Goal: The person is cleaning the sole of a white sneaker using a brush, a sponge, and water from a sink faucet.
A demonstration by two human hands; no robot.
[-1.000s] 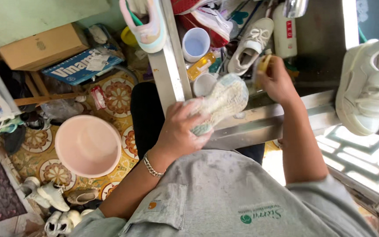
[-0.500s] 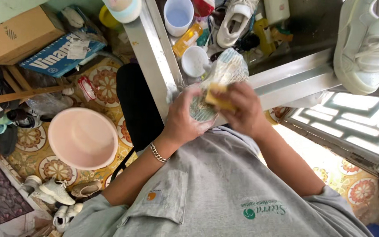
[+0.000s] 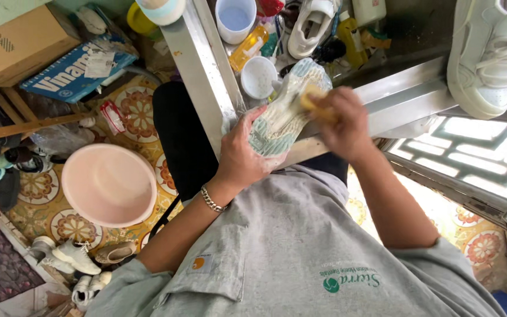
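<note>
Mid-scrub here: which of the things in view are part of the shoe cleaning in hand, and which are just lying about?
In use:
- left hand, holding the soapy shoe sole-up
- right hand, pressing a yellow brush on the sole

Lying about:
- pink basin on the floor
- white sneaker on the ledge
- cardboard box
- blue cup
- yellow bottle
- shoes on the floor

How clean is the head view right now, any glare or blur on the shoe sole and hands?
Head view: daylight through the window grille is blown out at lower right; the sole of the shoe is lit evenly and its tread reads, under foam; the right hand and its yellow brush are slightly soft; the left hand is sharper; wide-lens bending shows at the edges.
</note>
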